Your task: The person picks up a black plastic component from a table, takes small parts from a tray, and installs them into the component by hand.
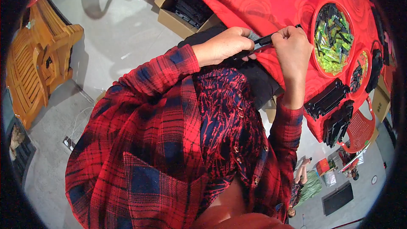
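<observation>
A long black plastic part (263,41), with a paler grey strip along it, is held at the edge of the red tablecloth. My left hand (227,46) is closed around its lower left end, thumb on top. The fingers of my right hand (293,44) pinch its upper right end, and a dark tip sticks out past the knuckles. Just right of my right hand stands a round red basket (314,56) of small black and yellow-green plastic pieces. What exactly the part is cannot be made out.
A smaller red basket (370,64) of dark pieces stands farther right. Stacked black plastic parts (326,98) lie at the table's near right corner. A cardboard box (170,22) of black parts is left of the table. Wooden furniture (36,59) stands left; a red chair (359,127) right.
</observation>
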A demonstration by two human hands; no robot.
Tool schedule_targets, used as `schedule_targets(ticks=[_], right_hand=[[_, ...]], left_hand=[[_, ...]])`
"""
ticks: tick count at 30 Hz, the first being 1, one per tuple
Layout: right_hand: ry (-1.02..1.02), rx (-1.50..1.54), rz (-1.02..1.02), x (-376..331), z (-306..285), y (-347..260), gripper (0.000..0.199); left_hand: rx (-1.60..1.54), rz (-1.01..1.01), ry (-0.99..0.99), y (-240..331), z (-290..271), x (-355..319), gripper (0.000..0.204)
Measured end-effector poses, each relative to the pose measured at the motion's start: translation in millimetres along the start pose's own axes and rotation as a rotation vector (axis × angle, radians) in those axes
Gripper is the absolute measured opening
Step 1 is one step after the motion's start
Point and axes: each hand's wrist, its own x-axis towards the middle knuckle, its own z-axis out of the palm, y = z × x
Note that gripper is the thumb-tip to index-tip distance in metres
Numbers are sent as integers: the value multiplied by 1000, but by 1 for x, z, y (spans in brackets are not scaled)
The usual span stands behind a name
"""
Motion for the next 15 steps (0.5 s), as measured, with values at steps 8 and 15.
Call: schedule_targets(ticks=[8,15], right_hand=[[20,-137,-93,-1,4,-2,18],[48,-220,-122,-2,6,-2,16]], left_hand=[[11,5,-2,-1,-1,-3,27],[42,-23,35,-3,5,4,21]])
